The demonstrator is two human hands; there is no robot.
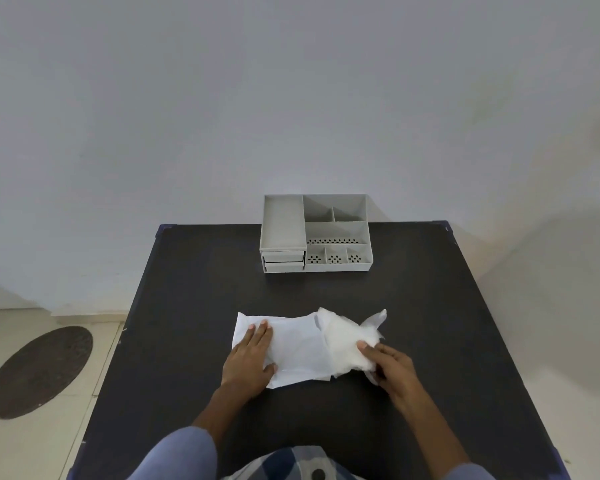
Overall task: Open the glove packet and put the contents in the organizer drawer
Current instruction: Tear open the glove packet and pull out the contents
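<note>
A white paper glove packet (295, 344) lies flat on the dark table (187, 306), its right end open. My left hand (250, 358) presses flat on the packet's left part, fingers spread. Translucent white gloves (347, 341) stick out of the packet's right end in a crumpled bunch. My right hand (392, 368) pinches that bunch at its lower right. The grey organizer (316, 233) stands at the table's far edge, with its small drawers (283, 261) stacked at its front left, all pushed in.
The organizer's right side has several open compartments (336, 230). A wall rises just behind the table. To the left, a tiled floor holds a dark oval mat (39, 372). The table's left and right edges drop off near my arms.
</note>
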